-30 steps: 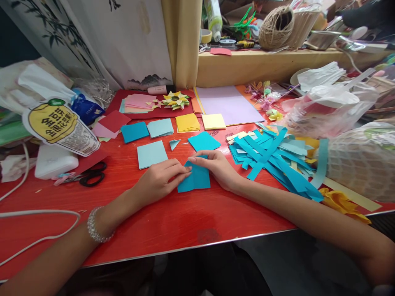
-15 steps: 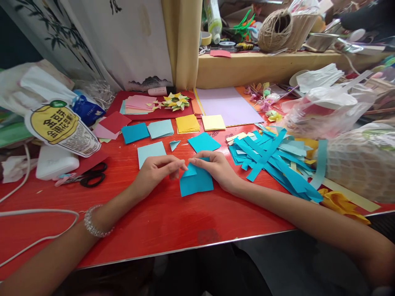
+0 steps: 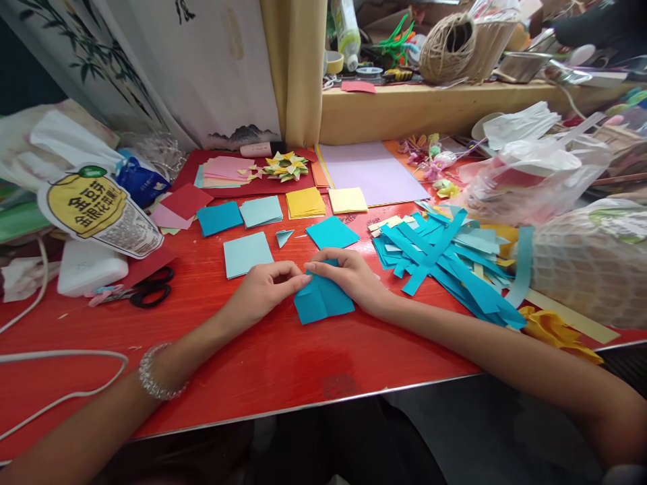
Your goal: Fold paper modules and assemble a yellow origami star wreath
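Note:
A creased blue square of paper (image 3: 323, 301) is held between my two hands, just above the red table. My left hand (image 3: 270, 286) pinches its upper left edge between thumb and fingers. My right hand (image 3: 351, 273) grips the top edge, its fingers hiding part of the paper. Behind the hands lies another blue paper square (image 3: 332, 232). A small folded light-blue triangle (image 3: 284, 237) sits beside it, and a light-blue paper square (image 3: 247, 254) lies near my left hand.
Stacks of blue (image 3: 220, 219), light-blue (image 3: 261, 211) and yellow paper (image 3: 305, 202) stand in a row. Blue paper strips (image 3: 435, 252) are heaped on the right. Black-handled scissors (image 3: 151, 288) lie at left, and a folded paper ring (image 3: 286, 166) at the back.
My left fingers have closed on the paper's upper left edge, where they were apart from it. The folded-over flap has opened out and the sheet has turned slightly.

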Demonstrator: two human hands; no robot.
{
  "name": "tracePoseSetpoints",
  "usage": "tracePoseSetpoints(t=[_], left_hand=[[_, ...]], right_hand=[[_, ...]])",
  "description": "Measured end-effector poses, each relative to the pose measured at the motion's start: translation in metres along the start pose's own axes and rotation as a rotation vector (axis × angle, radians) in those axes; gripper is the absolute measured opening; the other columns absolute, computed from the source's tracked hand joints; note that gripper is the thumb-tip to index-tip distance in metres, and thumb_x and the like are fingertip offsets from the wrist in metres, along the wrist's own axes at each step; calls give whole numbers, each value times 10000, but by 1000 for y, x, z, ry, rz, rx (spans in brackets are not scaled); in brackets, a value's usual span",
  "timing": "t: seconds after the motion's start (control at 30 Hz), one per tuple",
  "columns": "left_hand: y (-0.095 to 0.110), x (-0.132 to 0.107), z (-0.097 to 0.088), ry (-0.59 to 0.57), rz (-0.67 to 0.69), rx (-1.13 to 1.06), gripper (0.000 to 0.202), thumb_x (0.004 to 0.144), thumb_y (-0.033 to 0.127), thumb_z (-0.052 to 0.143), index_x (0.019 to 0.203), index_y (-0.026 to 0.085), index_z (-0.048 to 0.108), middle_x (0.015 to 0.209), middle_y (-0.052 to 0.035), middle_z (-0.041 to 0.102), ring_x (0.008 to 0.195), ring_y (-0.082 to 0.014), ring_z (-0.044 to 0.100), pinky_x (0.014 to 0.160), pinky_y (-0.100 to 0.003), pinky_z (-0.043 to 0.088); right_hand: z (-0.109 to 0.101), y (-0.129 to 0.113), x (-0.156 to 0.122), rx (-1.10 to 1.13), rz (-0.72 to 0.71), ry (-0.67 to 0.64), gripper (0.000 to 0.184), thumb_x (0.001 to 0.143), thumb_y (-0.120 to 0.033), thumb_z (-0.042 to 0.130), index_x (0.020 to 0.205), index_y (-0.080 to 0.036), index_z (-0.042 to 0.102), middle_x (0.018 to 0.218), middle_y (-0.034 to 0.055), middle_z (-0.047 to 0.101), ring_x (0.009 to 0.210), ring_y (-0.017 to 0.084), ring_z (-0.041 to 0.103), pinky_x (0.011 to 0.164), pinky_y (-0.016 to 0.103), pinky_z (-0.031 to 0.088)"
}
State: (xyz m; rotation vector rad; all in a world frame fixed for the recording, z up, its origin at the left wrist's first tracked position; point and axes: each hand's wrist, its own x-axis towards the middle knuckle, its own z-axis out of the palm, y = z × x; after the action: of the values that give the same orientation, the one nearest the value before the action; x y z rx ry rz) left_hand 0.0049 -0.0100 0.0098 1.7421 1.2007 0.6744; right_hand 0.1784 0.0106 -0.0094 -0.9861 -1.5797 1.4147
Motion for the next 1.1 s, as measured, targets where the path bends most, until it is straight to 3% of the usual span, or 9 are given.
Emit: tracePoseSetpoints(t=[0.33, 0.5, 0.63, 0.73, 0.83, 0.93, 1.0, 1.1], left_hand=[[-1, -1, -8, -8, 21, -23, 273, 788, 329, 548, 581, 158, 504, 559, 45, 420, 521, -77, 344, 490, -213, 276], [-1, -6, -12, 16, 119, -62, 290, 792, 280, 527, 530, 160, 495, 541, 32, 434, 527, -91, 361, 515, -230, 292], [-4, -3, -7, 193, 70, 7, 206, 819, 351, 509, 722, 177, 560, 661, 21, 503, 591, -104, 414, 546, -225, 330], [-5, 0, -3, 112, 67, 54, 212, 800, 384, 540, 771, 177, 569, 720, 9, 538, 647, -117, 458, 583, -228, 367], [-6, 1, -2, 79, 58, 49, 229, 798, 378, 545, 712, 168, 565, 682, 11, 526, 624, -109, 447, 566, -221, 364], [-7, 1, -5, 171, 2, -66, 227, 791, 368, 556, 687, 167, 554, 631, 24, 481, 558, -89, 394, 499, -207, 322], [-7, 2, -7, 224, -28, -157, 229, 781, 365, 568, 670, 166, 542, 597, 33, 439, 530, -81, 361, 472, -202, 294], [-7, 2, -8, 229, -52, -250, 235, 768, 360, 583, 652, 163, 527, 574, 39, 411, 518, -77, 347, 466, -200, 280]], right_hand=[[-2, 6, 2, 104, 45, 53, 239, 728, -402, 600, 718, -164, 618, 699, -7, 578, 629, 99, 485, 578, 228, 386], [-5, 6, 6, 50, 7, 127, 264, 735, -424, 588, 710, -163, 614, 714, -4, 575, 652, 104, 481, 585, 231, 376], [-4, 6, 5, -67, -52, 98, 263, 760, -416, 572, 706, -162, 613, 704, -5, 577, 655, 105, 483, 588, 230, 374], [-2, 5, 4, -129, -102, 36, 262, 774, -407, 565, 707, -160, 619, 713, -1, 597, 679, 108, 509, 623, 235, 390], [-1, 5, 3, -104, -112, 67, 232, 769, -399, 583, 788, -172, 628, 754, -1, 609, 689, 106, 525, 614, 233, 404], [-1, 6, 2, -30, -77, 120, 252, 774, -371, 587, 948, -192, 626, 692, -13, 605, 612, 104, 524, 549, 235, 413], [-2, 6, 1, 11, -84, 168, 254, 779, -325, 589, 992, -193, 631, 744, -1, 648, 671, 121, 570, 606, 256, 458], [-2, 4, -2, -58, -166, 196, 241, 796, -292, 571, 1009, -219, 658, 974, 11, 680, 871, 156, 605, 769, 304, 484]])
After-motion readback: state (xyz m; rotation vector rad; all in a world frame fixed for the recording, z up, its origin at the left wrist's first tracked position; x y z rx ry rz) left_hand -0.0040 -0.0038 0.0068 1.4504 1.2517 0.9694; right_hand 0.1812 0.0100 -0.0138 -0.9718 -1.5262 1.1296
